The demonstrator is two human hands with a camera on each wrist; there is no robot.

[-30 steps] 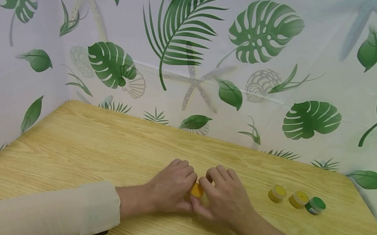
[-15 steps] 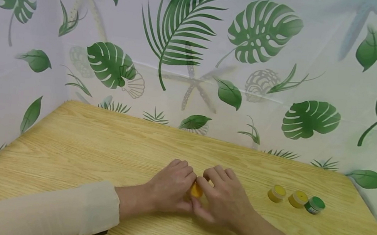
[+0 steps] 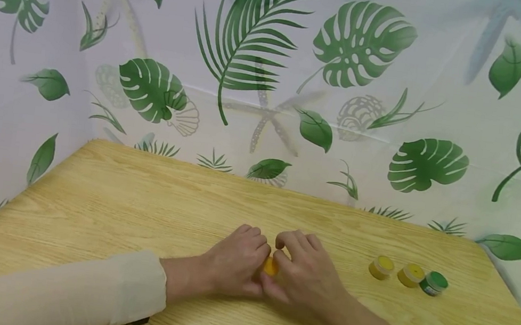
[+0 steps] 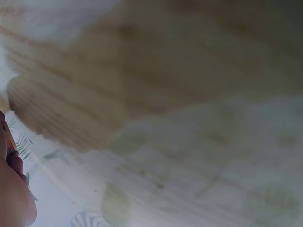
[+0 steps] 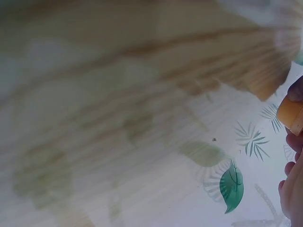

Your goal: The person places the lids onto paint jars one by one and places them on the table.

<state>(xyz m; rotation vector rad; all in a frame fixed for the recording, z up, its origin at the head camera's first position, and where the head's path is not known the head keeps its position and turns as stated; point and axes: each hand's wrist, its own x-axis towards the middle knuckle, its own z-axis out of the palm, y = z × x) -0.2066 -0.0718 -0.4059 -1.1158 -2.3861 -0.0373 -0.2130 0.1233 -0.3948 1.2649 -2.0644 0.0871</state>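
Note:
A small orange paint jar (image 3: 270,266) is between my two hands, low over the front middle of the table. My left hand (image 3: 237,264) grips it from the left with curled fingers. From the right, my right hand (image 3: 309,275) pinches it between thumb and fingers, the index finger arched. The right wrist view shows the jar's orange side (image 5: 288,112) between fingers and thumb. Only the edge of the left hand (image 4: 16,189) enters the left wrist view. My fingers cover much of the jar, so I cannot tell whether its lid is loose.
To the right stand two yellow jars (image 3: 381,267) (image 3: 411,275) and a green jar (image 3: 434,283), close together. The wood-grain table (image 3: 150,198) meets a leaf-printed cloth wall (image 3: 224,142) at the back and left. A dark object (image 3: 141,322) peeks from under the left sleeve.
My right hand's fingers have shifted slightly left and re-bent around the jar. The left hand stays almost in place. The jars at the right stand as before.

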